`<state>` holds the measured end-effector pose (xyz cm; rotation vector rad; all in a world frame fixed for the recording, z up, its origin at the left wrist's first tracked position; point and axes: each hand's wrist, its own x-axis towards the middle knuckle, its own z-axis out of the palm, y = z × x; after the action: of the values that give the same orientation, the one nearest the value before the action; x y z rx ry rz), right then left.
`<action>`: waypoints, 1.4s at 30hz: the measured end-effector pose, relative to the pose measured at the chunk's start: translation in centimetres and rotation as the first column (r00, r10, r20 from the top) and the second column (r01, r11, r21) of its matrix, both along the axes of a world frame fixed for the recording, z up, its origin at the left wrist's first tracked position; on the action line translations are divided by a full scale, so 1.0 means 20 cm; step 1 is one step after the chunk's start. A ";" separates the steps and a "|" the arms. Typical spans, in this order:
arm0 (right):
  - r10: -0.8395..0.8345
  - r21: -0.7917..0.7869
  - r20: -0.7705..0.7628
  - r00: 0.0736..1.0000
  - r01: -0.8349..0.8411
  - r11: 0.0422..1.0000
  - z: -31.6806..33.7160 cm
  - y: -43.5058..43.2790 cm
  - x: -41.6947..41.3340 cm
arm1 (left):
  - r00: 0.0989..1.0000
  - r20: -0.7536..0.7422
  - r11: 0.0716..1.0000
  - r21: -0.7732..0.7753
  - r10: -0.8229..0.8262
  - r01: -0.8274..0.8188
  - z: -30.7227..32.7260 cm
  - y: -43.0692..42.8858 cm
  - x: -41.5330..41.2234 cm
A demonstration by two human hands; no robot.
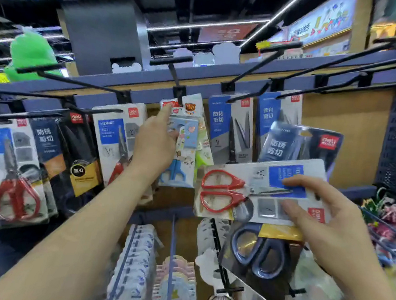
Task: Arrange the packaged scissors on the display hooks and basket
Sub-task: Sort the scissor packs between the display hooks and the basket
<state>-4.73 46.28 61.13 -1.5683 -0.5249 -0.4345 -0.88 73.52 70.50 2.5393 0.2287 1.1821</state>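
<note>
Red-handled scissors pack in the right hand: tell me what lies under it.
A dark pack of blue-handled scissors shows below the red-handled scissors pack; its blades and top are covered.

Glossy clear plastic over card is seen on the scissors pack [258, 190] at four o'clock, and matt black, seemingly metal, display hooks [257, 66] at one.

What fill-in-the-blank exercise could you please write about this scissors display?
1. The right hand holds a pack of scissors with ____ handles.
2. The left hand touches the cartoon pack, whose top sits at a black display ____.
3. Beneath the first pack, the right hand carries a second pack whose scissors have dark ____ handles.
Missing words: red; hook; blue.
</note>
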 end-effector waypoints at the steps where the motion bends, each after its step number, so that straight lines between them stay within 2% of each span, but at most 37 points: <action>1: 0.014 0.022 0.017 1.000 -0.015 1.000 0.01 -0.02 -0.01 | 1.000 0.008 0.999 0.032 0.024 -0.024 -0.01 -0.01 0.00; 5: 0.056 0.055 0.028 0.998 -0.057 0.997 0.01 -0.04 -0.02 | 0.992 0.013 0.983 0.137 0.123 -0.124 -0.03 -0.06 -0.07; 7: 0.088 0.077 0.006 0.996 -0.088 0.993 -0.01 -0.03 -0.03 | 0.987 0.098 0.976 0.168 0.127 -0.142 -0.05 -0.11 -0.17; 9: 0.134 0.092 -0.013 0.991 -0.132 0.987 -0.02 -0.02 -0.04 | 0.996 0.092 0.980 0.198 -0.012 -0.007 -0.08 -0.18 -0.29; 10: 0.161 0.105 -0.017 0.987 -0.158 0.982 -0.02 -0.01 -0.05 | 0.991 -0.008 0.973 0.185 -0.136 0.135 -0.10 -0.21 -0.35; 12: 0.187 0.131 0.003 0.982 -0.186 0.974 -0.03 0.02 -0.06 | 0.882 -0.304 0.925 0.005 -0.360 0.379 -0.13 -0.27 -0.45; 13: 0.191 0.156 0.020 0.981 -0.191 0.969 -0.03 0.04 -0.07 | 0.803 -0.388 0.889 -0.128 -0.453 0.440 -0.16 -0.28 -0.47; 14: 0.189 0.183 0.040 0.981 -0.194 0.964 -0.03 0.06 -0.07 | 0.758 -0.387 0.851 -0.255 -0.525 0.460 -0.18 -0.28 -0.48; 16: 0.217 0.252 0.037 0.976 -0.219 0.943 -0.04 0.12 -0.07 | 0.758 -0.266 0.765 -0.474 -0.596 0.435 -0.22 -0.25 -0.50; 19: 0.319 0.354 -0.040 0.947 -0.285 0.891 -0.06 0.20 -0.07 | 0.793 -0.117 0.684 -0.590 -0.598 0.429 -0.26 -0.22 -0.56; 21: 0.324 0.305 -0.049 0.945 -0.295 0.906 -0.08 0.23 -0.07 | 0.828 -0.006 0.658 -0.611 -0.560 0.441 -0.27 -0.19 -0.61; 24: 0.330 0.210 -0.013 0.944 -0.320 0.924 -0.09 0.27 -0.10 | 0.847 0.261 0.491 -0.721 -0.463 0.490 -0.29 -0.14 -0.67; 26: 0.321 0.091 -0.040 0.946 -0.316 0.944 -0.10 0.32 -0.13 | 0.833 0.400 0.383 -0.752 -0.383 0.537 -0.32 -0.13 -0.71; 28: 0.363 0.016 -0.066 0.930 -0.363 0.932 -0.10 0.39 -0.18 | 0.821 0.495 0.328 -0.754 -0.286 0.569 -0.34 -0.12 -0.74; 32: 0.503 -0.048 -0.134 0.854 -0.513 0.857 -0.12 0.55 -0.30 | 0.790 0.605 0.388 -0.707 -0.102 0.592 -0.35 -0.10 -0.78; 35: 0.543 -0.076 -0.208 0.813 -0.567 0.820 -0.14 0.65 -0.33 | 0.797 0.602 0.414 -0.713 -0.052 0.565 -0.38 -0.06 -0.84; 38: 0.597 -0.155 -0.224 0.770 -0.633 0.759 -0.12 0.72 -0.36 | 0.786 0.616 0.367 -0.720 -0.054 0.589 -0.34 0.09 -0.93; 40: 0.608 -0.200 -0.217 0.764 -0.644 0.738 -0.10 0.78 -0.39 | 0.760 0.650 0.358 -0.711 0.007 0.605 -0.27 0.25 -0.99; 42: 0.630 -0.210 -0.239 0.739 -0.672 0.710 -0.09 0.84 -0.42 | 0.799 0.598 0.459 -0.726 0.055 0.512 -0.20 0.41 -1.05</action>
<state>-13.17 63.06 59.25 -1.5452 -1.0147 0.3261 -21.85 81.69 66.55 1.1979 0.2249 1.1837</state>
